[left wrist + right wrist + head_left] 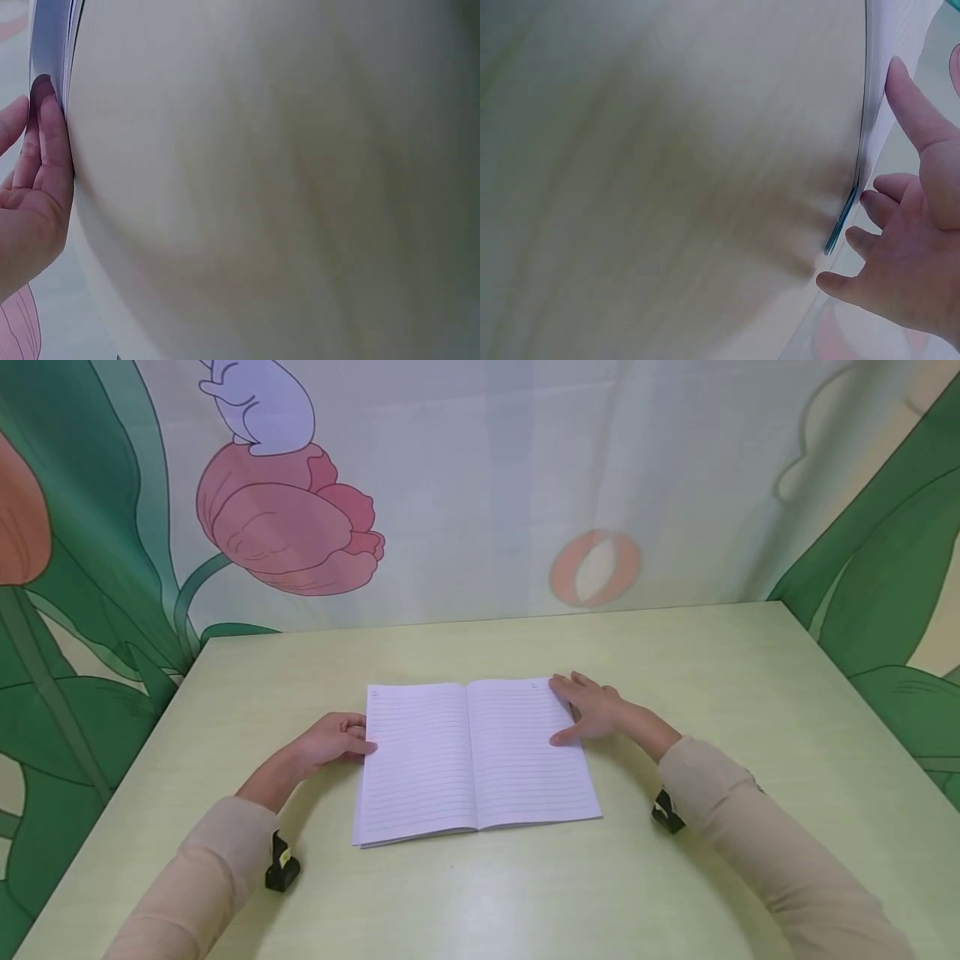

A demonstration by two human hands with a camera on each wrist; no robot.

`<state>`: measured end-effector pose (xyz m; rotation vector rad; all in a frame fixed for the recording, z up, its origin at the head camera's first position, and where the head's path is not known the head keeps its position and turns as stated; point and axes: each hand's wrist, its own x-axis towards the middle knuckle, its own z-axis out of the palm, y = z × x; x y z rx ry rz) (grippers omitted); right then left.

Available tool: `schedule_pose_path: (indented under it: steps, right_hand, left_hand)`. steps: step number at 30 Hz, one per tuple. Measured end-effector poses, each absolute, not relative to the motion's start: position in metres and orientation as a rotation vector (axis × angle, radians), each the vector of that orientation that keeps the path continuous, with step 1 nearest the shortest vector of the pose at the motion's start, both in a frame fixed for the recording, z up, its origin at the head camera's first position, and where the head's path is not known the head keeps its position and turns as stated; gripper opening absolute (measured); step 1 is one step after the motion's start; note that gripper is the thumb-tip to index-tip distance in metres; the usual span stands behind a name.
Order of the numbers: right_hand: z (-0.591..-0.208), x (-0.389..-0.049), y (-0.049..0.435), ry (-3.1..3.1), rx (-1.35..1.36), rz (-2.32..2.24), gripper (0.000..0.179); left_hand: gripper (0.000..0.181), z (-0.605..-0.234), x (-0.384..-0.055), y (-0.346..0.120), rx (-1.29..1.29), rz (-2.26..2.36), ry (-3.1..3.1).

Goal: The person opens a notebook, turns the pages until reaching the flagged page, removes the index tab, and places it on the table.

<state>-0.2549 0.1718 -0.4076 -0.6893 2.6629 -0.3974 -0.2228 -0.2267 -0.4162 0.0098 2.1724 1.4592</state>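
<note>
An open notebook (420,760) with lined white pages lies on the table, its middle fold running toward the person. At its left edge my left hand (333,739) pinches the page side, thumb on top and fingers beneath. The left wrist view shows the left hand (37,180) with its fingertips tucked behind the sheets. My right hand (592,706) rests at the upper right edge, thumb and fingertips on the right page. In the right wrist view the right hand (915,202) has its fingers spread, thumb lying against the page and several dark blue-green edges showing at the corner.
The pale wooden table (480,902) spreads around the notebook. Behind it hangs a light curtain (465,493) printed with flowers and leaves. Black wrist cameras (282,864) sit under both beige sleeves (780,843).
</note>
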Motion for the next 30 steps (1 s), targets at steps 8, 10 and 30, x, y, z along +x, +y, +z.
schedule_pose_path:
  steps: [8,10,30]
  right_hand:
    - [-0.4076,-0.255,0.1711,2.667,-0.7,-0.379,0.094]
    - [-0.4075,-0.2549,0.171,2.667,-0.704,-0.371,0.094]
    - [-0.4039,-0.2494,0.1671,2.582,-0.72,-0.674,0.091]
  left_hand:
    - [0.056,-0.4138,-0.2195,-0.229,0.059,1.468,2.145]
    - [0.057,-0.4135,-0.2192,-0.229,0.064,1.471,2.146]
    - [0.053,-0.4157,-0.2198,-0.2292,0.054,1.476,2.149]
